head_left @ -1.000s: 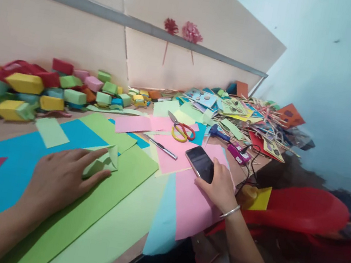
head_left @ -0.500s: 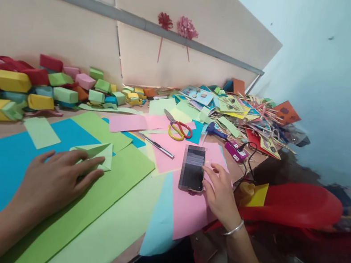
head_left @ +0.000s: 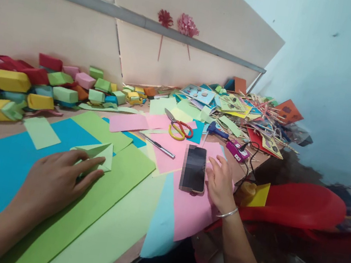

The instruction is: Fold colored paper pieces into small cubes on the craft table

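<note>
L hand (head_left: pixel 54 176) rests fingers on folded grn paper (head_left: pixel 109 155), left of phone (head_left: pixel 198 172); can't tell if gripping. R hand (head_left: pixel 221 187), just right of phone, fingers half-bent, loosely apart.

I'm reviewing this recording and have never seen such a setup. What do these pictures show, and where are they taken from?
There is no machine: these are one person's bare hands, seen by a single head-worn camera looking forward and down. The left hand rests its fingers on a folded pale-green paper piece. The right hand is open beside a black rectangular phone lying on pink paper; contact is unclear. Beyond them on the brown tabletop's papers lie red-and-yellow-handled metal scissors and a slim silver-and-black cutter. Colourful paper blocks are piled behind, at left.
</note>
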The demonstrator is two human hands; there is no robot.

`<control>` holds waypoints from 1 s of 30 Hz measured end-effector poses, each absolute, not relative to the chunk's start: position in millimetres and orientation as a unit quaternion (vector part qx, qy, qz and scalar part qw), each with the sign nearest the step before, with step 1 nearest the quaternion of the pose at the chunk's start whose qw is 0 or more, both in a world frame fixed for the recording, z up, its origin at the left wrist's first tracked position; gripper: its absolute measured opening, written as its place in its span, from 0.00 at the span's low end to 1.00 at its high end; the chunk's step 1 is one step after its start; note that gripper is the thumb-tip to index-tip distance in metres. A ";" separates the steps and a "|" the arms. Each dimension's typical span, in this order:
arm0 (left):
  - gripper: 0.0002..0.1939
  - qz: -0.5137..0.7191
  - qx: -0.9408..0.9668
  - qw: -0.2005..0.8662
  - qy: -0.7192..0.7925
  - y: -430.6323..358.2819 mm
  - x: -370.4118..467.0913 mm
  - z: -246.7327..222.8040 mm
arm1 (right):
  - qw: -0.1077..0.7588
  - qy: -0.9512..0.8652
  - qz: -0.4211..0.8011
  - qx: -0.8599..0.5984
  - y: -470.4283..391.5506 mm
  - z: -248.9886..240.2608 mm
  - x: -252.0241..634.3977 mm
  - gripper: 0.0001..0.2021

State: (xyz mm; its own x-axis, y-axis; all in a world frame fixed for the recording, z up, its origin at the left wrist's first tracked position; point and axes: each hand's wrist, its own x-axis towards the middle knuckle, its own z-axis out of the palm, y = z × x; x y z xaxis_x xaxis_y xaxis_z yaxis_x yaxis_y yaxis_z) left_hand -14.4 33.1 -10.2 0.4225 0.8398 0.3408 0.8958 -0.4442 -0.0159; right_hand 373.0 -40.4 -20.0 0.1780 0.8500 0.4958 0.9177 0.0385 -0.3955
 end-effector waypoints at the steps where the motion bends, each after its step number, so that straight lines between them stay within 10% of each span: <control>1: 0.31 -0.143 -0.839 0.097 -0.517 33.3 -14.6 -10.3 | 0.338 -0.640 -0.049 -0.689 -40.9 -20.6 375.3 0.21; 30: 0.32 -0.148 -0.842 0.110 -0.508 34.4 -15.7 -12.2 | 0.403 -0.687 0.009 -0.604 -58.1 -11.5 357.8 0.15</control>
State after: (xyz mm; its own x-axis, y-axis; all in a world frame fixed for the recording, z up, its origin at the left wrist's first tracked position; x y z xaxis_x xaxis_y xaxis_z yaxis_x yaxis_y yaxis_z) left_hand -15.7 34.4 -12.2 0.4406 0.8219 0.3610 0.8870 -0.4606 -0.0339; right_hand 357.8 -58.1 -11.5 0.0551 0.8381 0.5427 0.8230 0.2697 -0.4999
